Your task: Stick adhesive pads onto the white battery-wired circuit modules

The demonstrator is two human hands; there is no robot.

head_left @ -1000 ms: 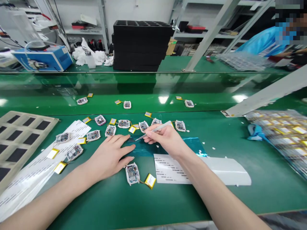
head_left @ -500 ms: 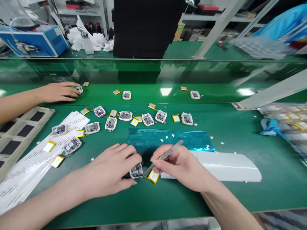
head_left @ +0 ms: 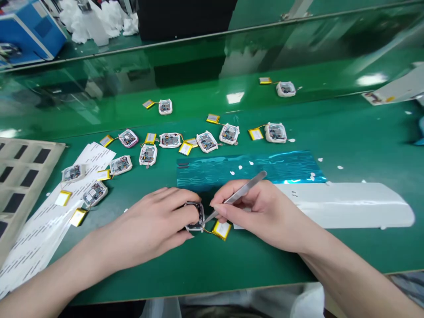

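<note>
My left hand is closed around a small watch-like case with a bare circuit board inside, keeping it on the green table. One finger presses onto the board. Between the fingers of my right hand is a pair of metal tweezers, slanting down so that the tips meet the right edge of the case. A yellow-edged battery lies right of the case, joined to it by a thin wire. My fingers cover part of the board.
Several similar cases with batteries, such as one case, lie across the table behind my hands. A blue film strip and a white sheet lie ahead and right. Printed paper strips and a slotted tray are at left.
The view has tilted down and shifted. My left finger now presses onto the board, while the tweezers stay at the case's edge. Another person's hand at far left is out of view.
</note>
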